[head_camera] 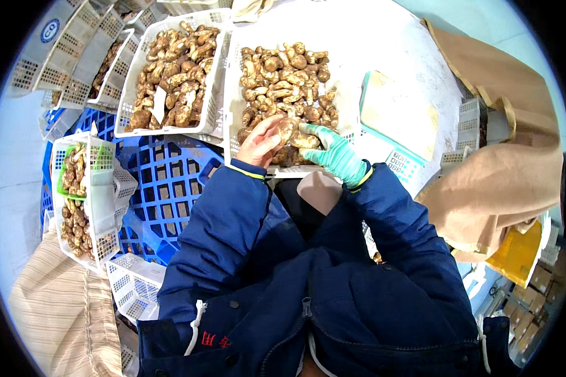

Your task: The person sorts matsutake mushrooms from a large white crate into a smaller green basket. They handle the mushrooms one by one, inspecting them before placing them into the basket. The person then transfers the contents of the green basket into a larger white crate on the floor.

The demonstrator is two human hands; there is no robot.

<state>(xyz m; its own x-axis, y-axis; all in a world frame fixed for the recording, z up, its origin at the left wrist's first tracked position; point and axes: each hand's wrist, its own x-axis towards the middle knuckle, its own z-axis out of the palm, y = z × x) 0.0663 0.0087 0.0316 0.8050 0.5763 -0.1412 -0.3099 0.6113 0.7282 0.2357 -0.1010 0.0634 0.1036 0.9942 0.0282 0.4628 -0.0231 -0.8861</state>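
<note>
In front of me a white plastic basket (351, 101) holds a layer of brown and cream mushrooms (283, 89). Over its near end, my bare left hand (262, 143) holds a brown mushroom (287, 129) between thumb and fingers. My right hand (332, 153), in a mint-green knitted glove, grips another mushroom (304, 140) just beside it. The two mushrooms are close together, and whether they touch is hard to tell. More mushrooms lie right below my hands, partly hidden by them.
Left of it stands a fuller mushroom basket (213, 101) with a white slip of paper (159, 104). A digital scale (398, 118) sits on the right. Blue plastic pallets (162, 176) and a narrow basket (104, 198) are at the lower left. Brown cloth (495, 188) drapes over baskets at the right.
</note>
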